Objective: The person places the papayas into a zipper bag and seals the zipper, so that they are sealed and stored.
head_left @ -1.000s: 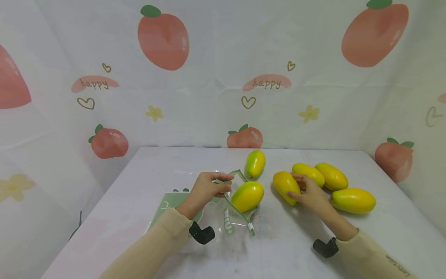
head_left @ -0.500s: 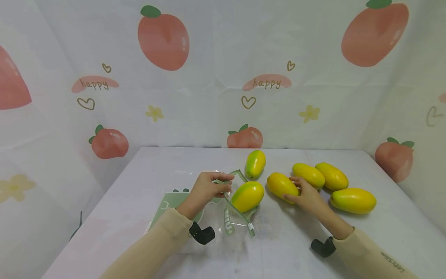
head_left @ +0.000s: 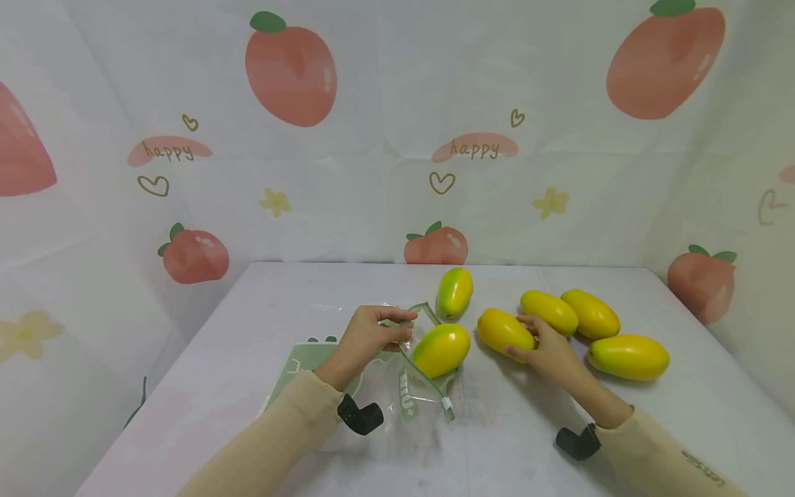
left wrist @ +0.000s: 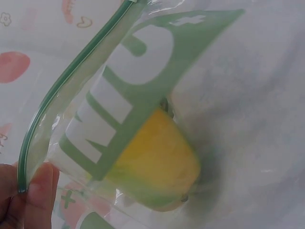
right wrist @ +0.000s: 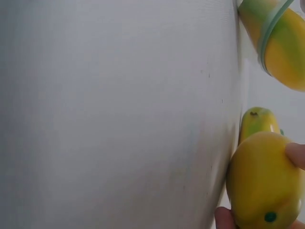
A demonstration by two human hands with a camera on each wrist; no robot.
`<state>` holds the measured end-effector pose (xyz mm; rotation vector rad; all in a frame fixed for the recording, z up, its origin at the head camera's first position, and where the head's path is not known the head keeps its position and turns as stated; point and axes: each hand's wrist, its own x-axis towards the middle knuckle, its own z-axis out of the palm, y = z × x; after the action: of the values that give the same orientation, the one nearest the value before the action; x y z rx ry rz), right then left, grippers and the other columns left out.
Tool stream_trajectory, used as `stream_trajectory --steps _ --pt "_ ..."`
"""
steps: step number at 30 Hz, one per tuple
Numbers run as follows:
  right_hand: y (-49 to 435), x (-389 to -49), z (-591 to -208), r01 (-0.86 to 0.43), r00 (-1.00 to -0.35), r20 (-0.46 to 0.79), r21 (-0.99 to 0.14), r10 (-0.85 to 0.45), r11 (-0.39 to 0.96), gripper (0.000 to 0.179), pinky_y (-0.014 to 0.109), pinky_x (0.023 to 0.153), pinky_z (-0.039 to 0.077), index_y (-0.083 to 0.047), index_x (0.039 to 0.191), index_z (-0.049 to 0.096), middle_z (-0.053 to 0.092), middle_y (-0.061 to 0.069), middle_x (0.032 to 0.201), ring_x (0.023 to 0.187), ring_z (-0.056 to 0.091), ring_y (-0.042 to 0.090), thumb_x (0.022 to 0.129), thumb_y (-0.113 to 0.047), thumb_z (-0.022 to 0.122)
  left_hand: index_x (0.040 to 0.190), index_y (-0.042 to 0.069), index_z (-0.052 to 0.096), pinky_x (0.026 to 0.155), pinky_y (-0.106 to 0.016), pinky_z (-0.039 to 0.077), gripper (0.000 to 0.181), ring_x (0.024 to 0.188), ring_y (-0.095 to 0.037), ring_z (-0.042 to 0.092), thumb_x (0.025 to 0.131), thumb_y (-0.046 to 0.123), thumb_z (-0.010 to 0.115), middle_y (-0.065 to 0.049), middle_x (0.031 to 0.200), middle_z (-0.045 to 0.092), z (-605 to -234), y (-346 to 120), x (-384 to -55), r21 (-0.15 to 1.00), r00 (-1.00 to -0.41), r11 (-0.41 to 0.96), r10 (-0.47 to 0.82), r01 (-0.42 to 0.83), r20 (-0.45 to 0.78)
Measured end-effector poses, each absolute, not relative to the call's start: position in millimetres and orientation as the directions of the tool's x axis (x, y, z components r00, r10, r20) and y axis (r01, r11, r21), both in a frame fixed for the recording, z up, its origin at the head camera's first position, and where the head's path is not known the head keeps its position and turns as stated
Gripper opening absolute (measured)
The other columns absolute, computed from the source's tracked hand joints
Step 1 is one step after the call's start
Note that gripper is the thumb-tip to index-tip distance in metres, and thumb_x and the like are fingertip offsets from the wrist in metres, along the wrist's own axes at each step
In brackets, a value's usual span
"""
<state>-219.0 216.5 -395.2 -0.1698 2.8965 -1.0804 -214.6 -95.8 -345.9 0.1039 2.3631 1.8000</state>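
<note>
My left hand [head_left: 375, 339] pinches the green-edged rim of a clear zip bag [head_left: 406, 397] and keeps its mouth apart. In that mouth lies a yellow-green mango [head_left: 442, 351], seen blurrily through the plastic in the left wrist view. To the right, my right hand [head_left: 549, 348] grips another yellow mango [head_left: 499, 331] between thumb and fingers, low at the tabletop. The right wrist view shows a thumb [right wrist: 296, 155] on this held mango [right wrist: 262, 183]; whether it touches the table I cannot tell.
One mango [head_left: 455, 293] lies behind the bag. Right of my right hand lie three more: a rear one [head_left: 549, 313], one beside it [head_left: 590, 314] and a nearer one [head_left: 629, 357]. A printed cloth [head_left: 379, 152] hangs behind the white table [head_left: 497, 442].
My right hand has shifted the gripped mango slightly left, toward the bag, and turned it; it has barely moved in the last half second. My left hand and the bag stay put.
</note>
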Motion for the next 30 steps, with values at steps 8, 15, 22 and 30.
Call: stream_trajectory --steps 8,15,22,30 --pt "221 -216 -393 -0.09 -0.993 0.003 -0.67 -0.118 0.737 0.079 0.063 0.104 0.035 0.005 0.143 0.035 0.043 0.036 0.138 0.126 0.043 0.049 0.088 -0.041 0.07 0.105 0.007 0.075 0.068 -0.026 0.059 0.021 0.075 -0.012 0.065 0.084 0.007 0.073 -0.008 0.11 0.071 -348 -96 -216 0.963 -0.984 0.264 0.154 -0.046 -0.09" --pt "223 -212 -383 -0.097 -0.993 0.016 -0.674 -0.117 0.732 0.079 0.063 0.102 0.038 0.006 0.142 0.034 0.043 0.037 0.137 0.124 0.044 0.05 0.088 -0.04 0.069 0.105 0.005 0.075 0.068 -0.027 0.059 0.021 0.075 -0.011 0.065 0.084 0.006 0.073 -0.01 0.112 0.07 -348 -96 -216 0.968 -0.983 0.249 0.164 -0.039 -0.082" --pt "222 -209 -376 -0.081 -0.995 0.015 -0.658 -0.095 0.749 0.079 0.06 0.097 0.043 0.003 0.143 0.034 0.046 0.036 0.135 0.12 0.049 0.048 0.088 -0.044 0.068 0.105 0.006 0.075 0.069 -0.026 0.059 0.021 0.074 -0.011 0.064 0.084 0.006 0.073 -0.014 0.117 0.068 -347 -96 -215 0.967 -0.983 0.252 0.165 -0.042 -0.086" --pt "223 -205 -371 -0.09 -0.995 0.025 -0.66 -0.098 0.746 0.082 0.057 0.092 0.047 0.001 0.143 0.034 0.046 0.036 0.136 0.118 0.051 0.047 0.087 -0.048 0.067 0.105 0.005 0.075 0.068 -0.026 0.059 0.021 0.075 -0.011 0.065 0.084 0.006 0.072 -0.013 0.114 0.069 -347 -97 -215 0.968 -0.982 0.249 0.173 -0.03 -0.075"
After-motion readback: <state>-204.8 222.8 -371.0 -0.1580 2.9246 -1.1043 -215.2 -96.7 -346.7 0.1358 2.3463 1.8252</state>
